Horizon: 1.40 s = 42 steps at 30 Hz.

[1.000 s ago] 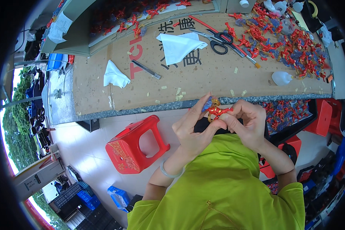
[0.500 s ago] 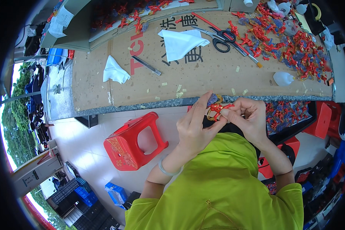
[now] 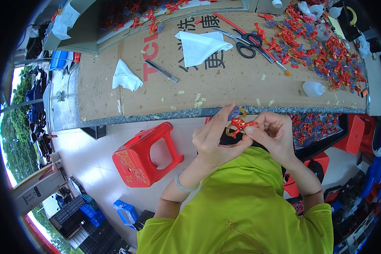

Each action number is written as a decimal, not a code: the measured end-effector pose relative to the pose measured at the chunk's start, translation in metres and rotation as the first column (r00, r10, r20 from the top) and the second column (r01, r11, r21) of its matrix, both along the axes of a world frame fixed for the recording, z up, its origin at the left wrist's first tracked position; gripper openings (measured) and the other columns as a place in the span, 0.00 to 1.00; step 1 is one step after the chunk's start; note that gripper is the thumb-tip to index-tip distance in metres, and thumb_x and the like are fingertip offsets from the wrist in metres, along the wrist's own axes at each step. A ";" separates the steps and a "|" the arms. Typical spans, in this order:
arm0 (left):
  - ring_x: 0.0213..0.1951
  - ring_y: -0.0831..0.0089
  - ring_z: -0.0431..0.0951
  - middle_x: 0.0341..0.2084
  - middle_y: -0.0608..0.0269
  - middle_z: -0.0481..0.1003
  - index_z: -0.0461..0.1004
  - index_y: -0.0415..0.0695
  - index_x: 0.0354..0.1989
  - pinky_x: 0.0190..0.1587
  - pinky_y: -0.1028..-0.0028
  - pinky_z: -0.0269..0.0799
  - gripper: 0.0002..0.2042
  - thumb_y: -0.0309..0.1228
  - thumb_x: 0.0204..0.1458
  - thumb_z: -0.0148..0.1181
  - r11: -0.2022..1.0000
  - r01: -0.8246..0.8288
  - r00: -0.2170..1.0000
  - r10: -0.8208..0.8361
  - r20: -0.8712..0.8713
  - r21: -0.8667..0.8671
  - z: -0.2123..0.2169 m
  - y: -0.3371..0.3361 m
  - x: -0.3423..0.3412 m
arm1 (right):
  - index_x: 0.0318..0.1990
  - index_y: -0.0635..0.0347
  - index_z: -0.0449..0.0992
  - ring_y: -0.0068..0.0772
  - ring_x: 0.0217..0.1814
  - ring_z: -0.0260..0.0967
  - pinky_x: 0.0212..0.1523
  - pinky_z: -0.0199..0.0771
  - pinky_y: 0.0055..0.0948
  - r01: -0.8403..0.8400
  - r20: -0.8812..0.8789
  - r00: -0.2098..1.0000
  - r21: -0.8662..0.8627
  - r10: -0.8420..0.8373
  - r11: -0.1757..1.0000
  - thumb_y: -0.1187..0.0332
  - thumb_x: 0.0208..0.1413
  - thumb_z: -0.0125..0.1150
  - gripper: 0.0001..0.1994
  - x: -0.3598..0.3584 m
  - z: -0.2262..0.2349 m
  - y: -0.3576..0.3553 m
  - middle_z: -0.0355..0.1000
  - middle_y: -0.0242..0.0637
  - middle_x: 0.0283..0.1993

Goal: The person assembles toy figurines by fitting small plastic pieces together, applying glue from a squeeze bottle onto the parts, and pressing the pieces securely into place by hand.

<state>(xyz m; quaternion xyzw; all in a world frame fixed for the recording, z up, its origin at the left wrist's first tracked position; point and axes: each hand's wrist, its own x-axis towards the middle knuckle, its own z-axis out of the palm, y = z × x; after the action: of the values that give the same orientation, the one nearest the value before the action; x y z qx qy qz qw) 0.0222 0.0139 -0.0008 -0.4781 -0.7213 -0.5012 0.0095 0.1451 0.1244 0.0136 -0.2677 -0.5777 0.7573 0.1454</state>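
Observation:
Just off the table's front edge, a small glossy red figurine (image 3: pixel 239 123) with curved gold-yellow and translucent purple parts is held between both hands. My left hand (image 3: pixel 213 142) supports it from the left, with some fingers stretched upward behind it and the thumb below. On the other side, my right hand (image 3: pixel 274 134) pinches the figurine's right end between thumb and curled fingers. Parts of the figurine are covered by the fingertips. A pale bangle circles my left wrist.
Heaped red and purple figurines (image 3: pixel 302 42) cover the table's right side. Scissors (image 3: pixel 246 45), a paintbrush (image 3: pixel 279 64), tweezers (image 3: pixel 161 70), white cloths (image 3: pixel 201 47) and a squeeze bottle (image 3: pixel 313 88) lie on the cardboard (image 3: pixel 101 84). A red stool (image 3: pixel 133 165) stands on the floor at left.
The figurine has turned slightly between my fingers, so more of its red body and gold curve shows. Both hands keep nearly the same place and grip.

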 end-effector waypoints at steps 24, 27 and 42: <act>0.41 0.60 0.81 0.35 0.50 0.79 0.75 0.31 0.41 0.40 0.73 0.76 0.21 0.31 0.38 0.68 0.994 0.109 0.959 -0.099 -0.267 0.023 -0.011 0.000 0.004 | 0.38 0.65 0.70 0.35 0.41 0.74 0.39 0.79 0.43 -0.043 0.207 0.940 -0.718 0.271 0.695 0.68 0.48 0.53 0.11 0.007 0.005 0.025 0.72 0.42 0.37; 0.41 0.60 0.81 0.36 0.50 0.79 0.75 0.31 0.41 0.40 0.72 0.76 0.21 0.31 0.38 0.68 0.994 0.109 0.955 -0.095 -0.280 0.032 -0.014 0.001 0.003 | 0.37 0.65 0.69 0.35 0.40 0.74 0.39 0.79 0.45 -0.028 0.207 0.941 -0.743 0.269 0.669 0.68 0.48 0.52 0.11 0.004 0.011 0.026 0.72 0.40 0.36; 0.42 0.58 0.80 0.38 0.47 0.78 0.74 0.29 0.44 0.40 0.71 0.77 0.24 0.31 0.38 0.67 0.994 0.108 0.965 -0.107 -0.241 -0.011 -0.012 -0.001 0.006 | 0.37 0.66 0.70 0.38 0.37 0.75 0.36 0.82 0.45 0.061 0.240 0.949 -0.775 0.205 0.628 0.72 0.47 0.52 0.10 0.002 0.008 0.024 0.71 0.40 0.35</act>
<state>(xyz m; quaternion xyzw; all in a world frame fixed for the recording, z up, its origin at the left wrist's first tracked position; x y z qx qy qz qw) 0.0281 0.0127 -0.0130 -0.5738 -0.6872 -0.4399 0.0702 0.1475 0.1480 0.0215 -0.3942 -0.2219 0.8856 -0.1057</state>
